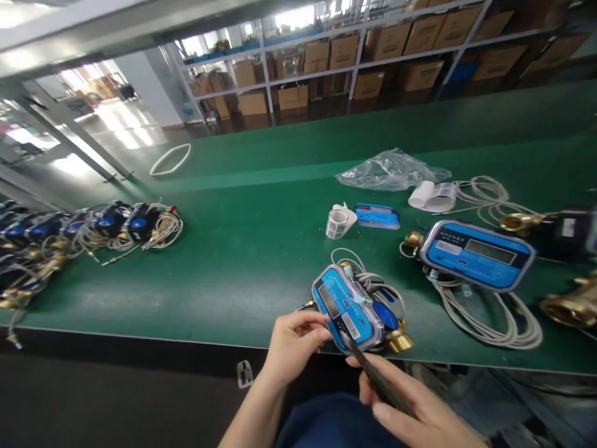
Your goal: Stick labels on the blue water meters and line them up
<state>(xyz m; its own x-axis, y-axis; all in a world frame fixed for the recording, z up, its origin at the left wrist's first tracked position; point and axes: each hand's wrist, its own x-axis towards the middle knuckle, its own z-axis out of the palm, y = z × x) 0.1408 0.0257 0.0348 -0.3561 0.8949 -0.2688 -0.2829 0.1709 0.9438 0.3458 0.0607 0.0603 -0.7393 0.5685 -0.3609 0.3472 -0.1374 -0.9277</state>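
A blue-faced meter (342,298) with a small display, a clear cover and a brass fitting (400,339) lies tilted at the table's front edge. Thumb and fingers of my left hand (296,345) pinch its near left corner. In my right hand (401,398) is a slim dark tool with a narrow tip (380,379), which looks like tweezers. Its tip meets the meter's face beside a white label. Grey cables (373,280) coil behind the meter. A larger blue meter (478,255) stands to the right, with its own coiled cable below.
Behind the meter are a roll of labels (336,223), a blue face plate (377,216), a clear plastic bag (394,169) and another white roll (433,196). Several cabled meters (140,225) line the left side. Brass parts (571,302) sit at the right edge.
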